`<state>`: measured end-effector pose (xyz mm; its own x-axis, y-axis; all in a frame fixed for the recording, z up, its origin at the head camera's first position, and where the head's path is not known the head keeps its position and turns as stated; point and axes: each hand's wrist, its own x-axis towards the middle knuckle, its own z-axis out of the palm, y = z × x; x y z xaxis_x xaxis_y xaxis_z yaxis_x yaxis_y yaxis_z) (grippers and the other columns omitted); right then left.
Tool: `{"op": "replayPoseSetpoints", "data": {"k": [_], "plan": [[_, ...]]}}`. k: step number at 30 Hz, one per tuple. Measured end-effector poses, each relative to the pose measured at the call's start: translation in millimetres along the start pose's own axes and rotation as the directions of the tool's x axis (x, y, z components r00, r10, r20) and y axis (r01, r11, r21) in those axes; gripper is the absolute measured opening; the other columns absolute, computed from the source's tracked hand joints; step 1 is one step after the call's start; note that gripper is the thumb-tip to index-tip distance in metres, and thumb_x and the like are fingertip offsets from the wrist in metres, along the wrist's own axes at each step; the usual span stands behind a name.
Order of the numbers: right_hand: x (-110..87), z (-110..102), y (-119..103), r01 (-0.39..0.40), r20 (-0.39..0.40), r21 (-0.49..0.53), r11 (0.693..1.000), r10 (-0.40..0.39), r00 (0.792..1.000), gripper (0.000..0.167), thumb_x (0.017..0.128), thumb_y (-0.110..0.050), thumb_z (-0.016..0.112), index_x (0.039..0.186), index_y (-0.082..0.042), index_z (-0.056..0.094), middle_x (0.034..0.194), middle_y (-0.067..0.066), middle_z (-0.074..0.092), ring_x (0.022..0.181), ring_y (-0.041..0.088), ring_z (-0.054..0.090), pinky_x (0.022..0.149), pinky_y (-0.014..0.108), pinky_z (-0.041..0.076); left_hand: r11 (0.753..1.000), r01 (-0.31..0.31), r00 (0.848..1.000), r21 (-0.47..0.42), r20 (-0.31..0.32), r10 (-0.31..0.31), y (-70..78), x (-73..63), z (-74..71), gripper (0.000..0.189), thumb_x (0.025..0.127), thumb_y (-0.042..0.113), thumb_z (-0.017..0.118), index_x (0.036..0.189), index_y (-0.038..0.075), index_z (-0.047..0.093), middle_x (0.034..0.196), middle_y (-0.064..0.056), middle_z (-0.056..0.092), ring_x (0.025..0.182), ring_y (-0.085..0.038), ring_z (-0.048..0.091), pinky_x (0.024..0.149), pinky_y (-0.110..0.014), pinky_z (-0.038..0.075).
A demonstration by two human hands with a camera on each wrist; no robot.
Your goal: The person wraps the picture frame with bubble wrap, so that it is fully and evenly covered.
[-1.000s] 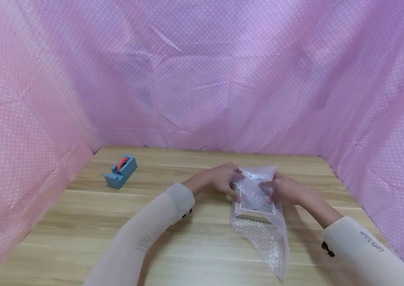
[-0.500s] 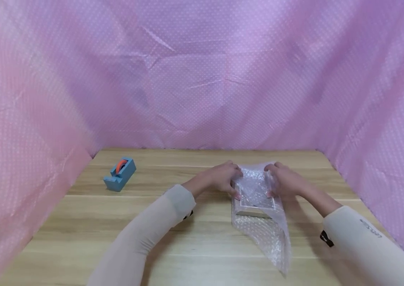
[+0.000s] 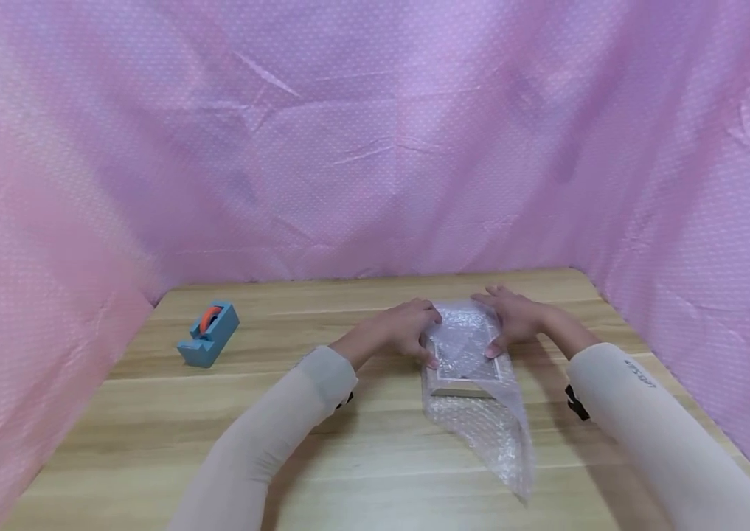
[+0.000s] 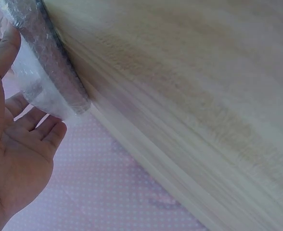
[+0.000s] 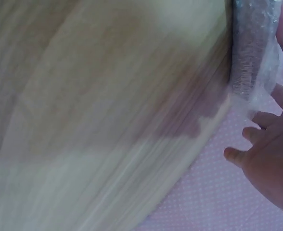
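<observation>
A picture frame with a pale wooden edge and a white border line lies flat on the table under bubble wrap. Its near edge peeks out of the wrap, and a pointed tail of wrap trails toward the table's front. At the left side, my left hand holds the wrap against the frame, its thumb and index fingertip on top. Across the wrapped frame, my right hand spreads its fingers over the far right corner, with the thumb touching the wrap. Both wrist views show the wrapped side from below hand level.
On the left of the wooden table stands a blue tape dispenser with an orange roll of tape. Pink dotted cloth hangs around the back and both sides.
My right hand has slid along the wrap's right side toward the far corner, and its fingers have straightened. The wrap now lies flatter over the frame. My left hand keeps its place on it.
</observation>
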<state>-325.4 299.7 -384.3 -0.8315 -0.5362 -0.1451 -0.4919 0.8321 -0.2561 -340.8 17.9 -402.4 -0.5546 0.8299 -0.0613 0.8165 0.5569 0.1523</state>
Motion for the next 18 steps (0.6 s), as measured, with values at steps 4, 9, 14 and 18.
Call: {"op": "replayPoseSetpoints", "data": {"k": [4,9,14,18], "plan": [[4.4,0.9,0.1,0.017,-0.025,0.065,0.998,-0.016,1.000,0.119,0.064,-0.049,0.094,0.152,0.008,0.038,0.151,0.037,0.037,0.140,0.057,0.033,0.115,0.069,0.026,1.000,0.008,1.000,-0.029,-0.001,-0.008,-1.3,-1.8,-0.7,0.090,0.079,0.062,0.081,0.148,0.013,0.051,0.148,-0.008,0.048,0.137,-0.022,0.043,0.117,-0.034,0.035],[6.0,0.6,-5.3,0.011,-0.065,0.039,0.999,-0.008,0.998,0.119,0.058,-0.048,0.097,0.152,0.002,0.043,0.138,0.034,0.049,0.125,0.051,0.047,0.106,0.067,0.039,0.999,0.018,1.000,-0.038,0.011,-0.017,-2.1,-5.1,-1.9,0.092,0.079,0.063,0.080,0.152,0.018,0.046,0.158,-0.006,0.039,0.145,-0.024,0.034,0.120,-0.038,0.031],[2.6,2.1,-4.8,0.003,-0.078,-0.010,1.000,-0.003,0.997,0.112,0.058,-0.053,0.096,0.150,-0.007,0.051,0.130,0.029,0.051,0.116,0.044,0.048,0.097,0.061,0.045,0.998,0.024,1.000,-0.050,0.021,-0.023,0.6,-5.0,-2.9,0.099,0.079,0.064,0.078,0.158,0.021,0.038,0.168,-0.006,0.025,0.150,-0.029,0.028,0.122,-0.045,0.028],[-1.4,4.5,-1.2,0.006,-0.110,-0.026,1.000,-0.009,0.994,0.102,0.057,-0.055,0.095,0.141,-0.009,0.062,0.126,0.026,0.053,0.112,0.042,0.048,0.093,0.056,0.046,0.999,0.019,1.000,-0.049,0.014,-0.018,2.4,-1.8,-1.8,0.097,0.079,0.064,0.079,0.157,0.021,0.041,0.168,-0.007,0.026,0.147,-0.031,0.031,0.121,-0.047,0.029]]}}
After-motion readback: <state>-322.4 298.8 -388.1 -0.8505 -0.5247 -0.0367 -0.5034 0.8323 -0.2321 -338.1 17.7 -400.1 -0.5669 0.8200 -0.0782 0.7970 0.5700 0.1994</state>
